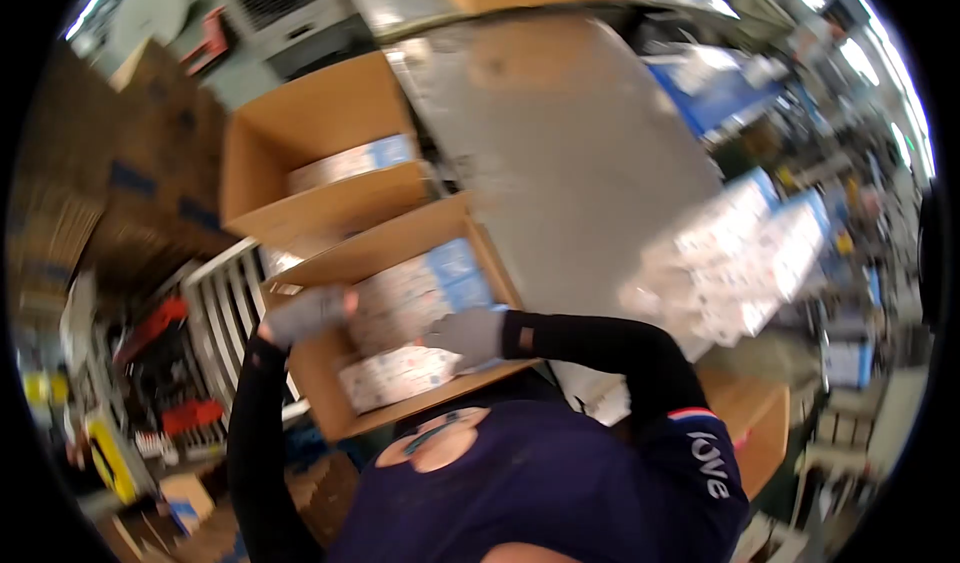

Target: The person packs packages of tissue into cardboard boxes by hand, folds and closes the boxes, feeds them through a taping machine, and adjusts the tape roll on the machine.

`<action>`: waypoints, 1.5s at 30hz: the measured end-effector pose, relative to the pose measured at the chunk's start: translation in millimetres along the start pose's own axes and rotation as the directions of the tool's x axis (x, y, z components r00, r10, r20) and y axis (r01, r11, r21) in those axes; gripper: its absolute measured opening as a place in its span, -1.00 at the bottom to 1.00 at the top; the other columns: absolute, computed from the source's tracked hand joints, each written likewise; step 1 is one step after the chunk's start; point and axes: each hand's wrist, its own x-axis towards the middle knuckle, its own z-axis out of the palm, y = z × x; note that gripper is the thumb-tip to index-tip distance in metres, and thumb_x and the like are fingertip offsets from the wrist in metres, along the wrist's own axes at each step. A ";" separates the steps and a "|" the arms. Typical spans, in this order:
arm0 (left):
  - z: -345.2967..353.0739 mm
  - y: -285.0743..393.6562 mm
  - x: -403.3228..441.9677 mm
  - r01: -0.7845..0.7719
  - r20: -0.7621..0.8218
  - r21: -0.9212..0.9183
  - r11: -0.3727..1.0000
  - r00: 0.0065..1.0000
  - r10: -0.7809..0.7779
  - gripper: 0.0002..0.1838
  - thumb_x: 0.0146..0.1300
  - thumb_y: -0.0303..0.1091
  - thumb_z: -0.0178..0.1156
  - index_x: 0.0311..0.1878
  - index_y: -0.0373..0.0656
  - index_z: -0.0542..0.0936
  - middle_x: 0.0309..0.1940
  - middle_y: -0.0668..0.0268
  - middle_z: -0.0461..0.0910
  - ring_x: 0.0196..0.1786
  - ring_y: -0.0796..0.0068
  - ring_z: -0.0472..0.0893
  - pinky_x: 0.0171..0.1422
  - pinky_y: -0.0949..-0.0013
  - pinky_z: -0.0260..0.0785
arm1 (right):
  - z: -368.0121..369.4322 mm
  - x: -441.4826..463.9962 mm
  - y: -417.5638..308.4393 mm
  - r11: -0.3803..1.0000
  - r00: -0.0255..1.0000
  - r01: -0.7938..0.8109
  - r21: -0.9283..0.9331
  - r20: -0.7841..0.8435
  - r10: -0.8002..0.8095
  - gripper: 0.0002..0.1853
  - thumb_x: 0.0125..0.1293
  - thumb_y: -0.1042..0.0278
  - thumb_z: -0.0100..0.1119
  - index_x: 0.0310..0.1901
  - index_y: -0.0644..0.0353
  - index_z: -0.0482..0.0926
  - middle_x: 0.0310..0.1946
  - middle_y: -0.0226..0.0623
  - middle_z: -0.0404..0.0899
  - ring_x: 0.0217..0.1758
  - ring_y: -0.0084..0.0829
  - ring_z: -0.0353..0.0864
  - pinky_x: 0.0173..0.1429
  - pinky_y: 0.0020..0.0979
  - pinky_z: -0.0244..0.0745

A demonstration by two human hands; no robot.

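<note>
An open cardboard box [330, 403] stands in front of me, with white, dotted packs [400, 288] with blue ends inside. Over its left side is my left hand [308, 315] in a grey glove, blurred, its grip unclear. My right hand [466, 337], also gloved in grey, reaches into the box at the right, at the end of a dotted pack [400, 376] lying along the near wall. Its fingertips are blurred against the packs, so whether it grips one cannot be made out.
Beyond stands a second open box [325, 203] holding a similar pack [350, 165]. A metal table [560, 163] extends to the right, with several dotted packs [740, 253] near its edge. Slatted white rails [225, 303] lie left of the box. A person [815, 38] is in the far background.
</note>
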 end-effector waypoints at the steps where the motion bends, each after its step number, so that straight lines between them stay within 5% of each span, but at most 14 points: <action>1: 23.1 -27.4 17.1 0.033 0.123 0.058 0.998 0.992 -0.040 -0.14 0.31 0.31 0.12 0.34 -0.35 0.41 0.29 -0.02 0.47 0.33 0.14 0.46 0.40 0.22 0.29 | -6.9 4.3 2.6 0.969 0.963 -0.241 0.059 0.139 0.231 -0.41 0.19 -0.06 0.29 0.15 0.14 0.48 -0.13 -0.08 0.62 0.03 -0.05 0.60 0.06 -0.12 0.52; 7: 111.5 22.7 25.3 -0.098 0.067 0.708 0.699 0.995 0.071 -0.41 0.32 0.08 0.15 0.19 -0.24 0.45 0.00 0.04 0.58 0.14 0.05 0.55 0.20 0.07 0.36 | -50.8 -104.5 -18.1 0.872 0.835 -0.306 0.383 -0.332 0.439 -0.60 0.37 0.17 0.15 0.15 0.17 0.47 0.06 -0.07 0.53 0.12 -0.15 0.55 0.19 -0.22 0.49; 10: 106.3 41.9 12.2 -0.156 0.110 0.687 0.710 0.988 0.111 -0.49 0.30 0.05 0.17 0.06 -0.21 0.50 -0.11 0.07 0.60 0.05 0.06 0.58 0.13 0.08 0.39 | -9.1 -198.3 3.9 0.550 0.278 -0.765 0.335 -0.598 0.752 -0.56 0.25 0.26 0.25 0.15 0.14 0.48 -0.05 -0.15 0.56 0.03 -0.18 0.57 0.15 -0.22 0.49; 12: 95.1 64.4 18.7 -0.156 0.116 0.706 0.691 0.988 0.105 -0.56 0.28 0.04 0.19 -0.09 -0.20 0.55 -0.14 0.05 0.60 0.01 0.02 0.58 0.07 0.05 0.41 | -11.5 -251.1 0.6 -0.072 0.004 -0.993 -0.089 -0.654 0.756 -0.53 0.19 0.28 0.29 0.15 0.11 0.48 -0.11 -0.20 0.58 0.01 -0.20 0.58 0.11 -0.20 0.50; 17: 100.4 96.0 63.6 -0.304 0.149 0.760 0.574 0.942 0.302 -0.59 0.25 0.00 0.22 -0.12 -0.20 0.54 -0.21 0.06 0.65 -0.11 0.02 0.65 -0.03 0.04 0.45 | 57.2 -332.6 43.3 0.090 0.046 -0.996 0.028 -0.692 0.720 -0.69 0.28 0.30 0.19 0.06 0.09 0.53 -0.20 -0.24 0.61 -0.05 -0.23 0.61 -0.01 -0.20 0.51; 20: 120.4 126.3 95.7 -0.407 0.146 0.685 0.604 0.890 0.433 -0.58 0.25 -0.04 0.25 -0.02 -0.20 0.54 -0.25 0.06 0.63 -0.14 0.04 0.64 -0.04 0.05 0.44 | 23.0 -328.9 37.7 0.170 -0.182 -0.904 0.392 -0.714 0.676 -0.81 0.31 0.31 0.18 -0.10 0.16 0.59 -0.39 -0.21 0.62 -0.25 -0.22 0.64 -0.18 -0.21 0.49; 24: 168.3 170.3 133.1 -0.631 -0.144 0.324 0.705 0.704 0.696 -0.60 0.30 -0.06 0.23 -0.02 -0.18 0.50 -0.38 0.10 0.61 -0.28 0.03 0.63 -0.23 0.08 0.44 | -58.1 -248.8 -32.6 0.483 0.107 -0.611 0.627 -0.539 0.836 -0.87 0.31 0.34 0.17 -0.25 0.21 0.61 -0.47 -0.17 0.63 -0.40 -0.18 0.61 -0.30 -0.22 0.44; 27: 179.1 170.2 150.0 -0.688 -0.195 0.320 0.651 0.625 0.756 -0.78 0.30 -0.22 0.23 -0.11 -0.14 0.56 -0.45 0.10 0.57 -0.39 0.06 0.59 -0.30 0.13 0.41 | -71.0 -209.4 -42.6 0.709 0.418 -0.632 0.313 -0.633 0.652 -0.88 0.26 0.42 0.20 -0.20 0.20 0.63 -0.40 -0.22 0.64 -0.27 -0.22 0.65 -0.25 -0.32 0.49; 29: 174.9 159.0 147.0 -0.687 -0.340 0.271 0.674 0.587 0.735 -0.89 0.28 -0.32 0.22 -0.29 -0.13 0.58 -0.53 0.09 0.53 -0.47 0.09 0.57 -0.37 0.16 0.38 | -34.3 -236.4 -5.2 0.677 0.206 -0.672 0.300 -0.802 0.560 -0.93 0.23 0.40 0.22 -0.26 0.12 0.62 -0.39 -0.32 0.64 -0.27 -0.27 0.62 -0.25 -0.29 0.48; 30: 157.2 149.6 135.3 -0.469 -0.336 0.197 0.861 0.793 0.508 -0.91 0.16 -0.47 0.14 -0.34 -0.07 0.62 -0.46 0.14 0.62 -0.36 0.06 0.63 -0.29 0.10 0.44 | -14.7 -255.5 17.9 0.660 0.096 -0.687 0.305 -0.862 0.498 -0.95 0.21 0.39 0.23 -0.29 0.07 0.62 -0.39 -0.37 0.63 -0.27 -0.29 0.61 -0.24 -0.28 0.48; 32: 116.3 83.1 138.1 -0.077 -0.317 0.637 0.767 0.881 0.352 -0.82 0.26 -0.31 0.12 -0.31 -0.13 0.68 -0.42 0.14 0.68 -0.33 0.14 0.68 -0.23 0.17 0.50 | -1.5 -305.4 55.7 0.036 0.155 -0.986 -0.161 -0.836 0.526 -0.95 0.21 0.32 0.22 -0.31 0.03 0.57 -0.41 -0.38 0.56 -0.28 -0.31 0.57 -0.24 -0.25 0.48; 34: 90.7 -45.9 161.1 0.347 -0.366 0.757 0.554 0.927 -0.080 -0.77 0.29 -0.29 0.07 -0.20 -0.10 0.71 -0.25 0.13 0.72 -0.16 0.14 0.70 -0.07 0.24 0.53 | 13.6 -327.8 56.7 -0.046 0.235 -0.948 -0.316 -0.787 0.571 -0.89 0.27 0.23 0.17 -0.29 0.05 0.53 -0.47 -0.37 0.50 -0.33 -0.28 0.53 -0.25 -0.21 0.47; 43: 113.3 -207.8 136.5 0.506 -0.252 0.718 0.478 0.829 -0.499 -0.57 0.40 -0.12 -0.07 0.10 -0.15 0.63 0.11 0.05 0.62 0.14 0.12 0.63 0.14 0.15 0.50 | -103.3 -277.7 133.1 -0.022 0.012 -0.999 -0.033 -0.771 0.637 -0.58 0.37 -0.01 0.12 0.07 0.14 0.52 -0.48 -0.17 0.59 -0.43 -0.11 0.59 -0.38 -0.13 0.48; 45: 120.3 -207.1 132.8 0.504 -0.230 0.723 0.472 0.820 -0.524 -0.56 0.40 -0.09 -0.07 0.10 -0.15 0.63 0.11 0.04 0.62 0.14 0.12 0.63 0.14 0.14 0.50 | -200.9 -269.3 184.4 0.159 0.138 -0.985 -0.064 -0.849 0.510 -0.32 0.26 0.16 0.18 0.39 0.15 0.27 0.00 -0.04 0.56 0.05 -0.05 0.54 -0.02 -0.10 0.49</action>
